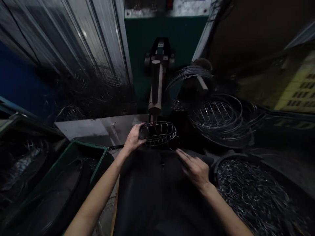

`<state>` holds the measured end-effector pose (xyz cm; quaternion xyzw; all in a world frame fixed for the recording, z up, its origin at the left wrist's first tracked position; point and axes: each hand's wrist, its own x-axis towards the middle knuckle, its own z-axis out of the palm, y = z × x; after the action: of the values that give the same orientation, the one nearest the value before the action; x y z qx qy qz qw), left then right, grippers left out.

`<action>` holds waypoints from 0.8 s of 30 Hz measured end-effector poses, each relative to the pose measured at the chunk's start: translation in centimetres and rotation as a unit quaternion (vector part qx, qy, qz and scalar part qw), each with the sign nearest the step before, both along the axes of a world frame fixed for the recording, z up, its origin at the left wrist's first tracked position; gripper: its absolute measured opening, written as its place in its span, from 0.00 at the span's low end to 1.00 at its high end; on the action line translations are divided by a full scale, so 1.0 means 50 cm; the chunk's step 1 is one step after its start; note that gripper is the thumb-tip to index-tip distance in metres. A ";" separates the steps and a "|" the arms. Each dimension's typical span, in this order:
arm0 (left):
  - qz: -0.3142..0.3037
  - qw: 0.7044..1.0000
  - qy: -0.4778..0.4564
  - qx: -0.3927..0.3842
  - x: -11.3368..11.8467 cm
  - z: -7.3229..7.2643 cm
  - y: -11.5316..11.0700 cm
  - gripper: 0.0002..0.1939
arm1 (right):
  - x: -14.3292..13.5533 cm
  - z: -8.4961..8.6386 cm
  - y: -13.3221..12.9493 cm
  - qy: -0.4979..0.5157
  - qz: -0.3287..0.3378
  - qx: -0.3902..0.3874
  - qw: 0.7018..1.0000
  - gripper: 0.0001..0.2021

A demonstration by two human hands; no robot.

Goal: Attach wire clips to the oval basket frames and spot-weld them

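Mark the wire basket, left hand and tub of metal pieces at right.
Wire basket [158,141], head view: wires of its near side.
Left hand [133,139], head view: middle of the hand.
Tub of metal pieces [216,171], head view: its rim.

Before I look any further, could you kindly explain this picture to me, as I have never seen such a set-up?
There is no robot here: the single picture comes from a camera on a person's head, looking forward and down at two bare hands. The left hand holds the left edge of a round wire frame, just below the machine's rod-like arm. The right hand is apart from the frame, fingers extended; it is too dark to tell whether it holds anything. Behind stands a green machine body. Left of the arm lies a pale plate, with a green crate nearer the person. On the right are more wire pieces and a tub of small metal bits.
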<state>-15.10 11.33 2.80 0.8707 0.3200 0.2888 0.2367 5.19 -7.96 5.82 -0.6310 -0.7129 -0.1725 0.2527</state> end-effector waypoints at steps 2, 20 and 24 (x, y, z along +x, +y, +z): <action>-0.003 1.000 0.009 0.005 -0.001 -0.004 0.012 0.35 | 0.006 -0.022 -0.076 0.039 -0.046 -0.019 0.998 0.19; -0.166 0.962 0.174 0.127 -0.180 0.097 -0.128 0.12 | 0.130 -0.089 -0.116 0.282 -0.110 -0.087 0.949 0.21; -0.215 0.947 0.151 0.187 -0.208 0.164 -0.138 0.11 | 0.103 -0.068 0.047 0.276 -0.015 -0.168 0.946 0.16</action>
<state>-25.51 4.44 11.00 0.9808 0.0979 0.1507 0.0754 10.34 -5.62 2.44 -0.6979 -0.6241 0.1271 0.3276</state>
